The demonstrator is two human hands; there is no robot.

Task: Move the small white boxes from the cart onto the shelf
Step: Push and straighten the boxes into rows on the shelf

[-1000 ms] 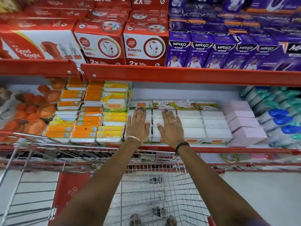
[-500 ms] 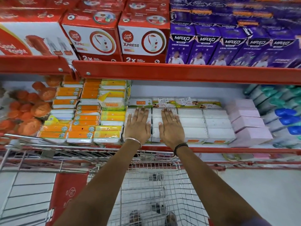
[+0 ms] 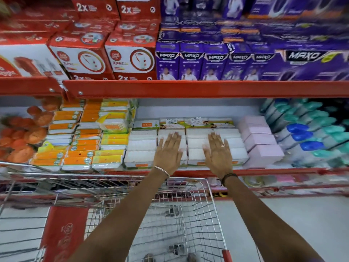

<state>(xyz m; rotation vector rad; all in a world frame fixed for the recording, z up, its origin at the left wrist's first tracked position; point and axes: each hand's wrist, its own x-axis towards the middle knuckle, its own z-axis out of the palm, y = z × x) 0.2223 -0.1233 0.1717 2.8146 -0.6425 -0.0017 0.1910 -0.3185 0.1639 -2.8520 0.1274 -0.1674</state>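
Note:
Small white boxes (image 3: pixel 140 148) lie in rows on the middle shelf (image 3: pixel 264 172), between orange-yellow packs and pink boxes. My left hand (image 3: pixel 168 154) rests flat, fingers spread, on the white boxes left of centre. Further right, my right hand (image 3: pixel 218 153) is flat on the same rows, fingers apart. Neither hand grips anything. The wire cart (image 3: pixel 170 220) stands below my arms, and no white boxes show in its basket.
Orange-yellow packs (image 3: pixel 83 146) and orange netted items (image 3: pixel 22 137) fill the shelf's left. Pink boxes (image 3: pixel 260 140) and blue and teal-capped bottles (image 3: pixel 309 133) stand to the right. Red (image 3: pixel 85 57) and purple cartons (image 3: pixel 213 63) crowd the upper shelf. A red panel (image 3: pixel 64 235) hangs on the cart.
Both hands have slid to the right along the white boxes and moved further apart. The camera view has shifted too.

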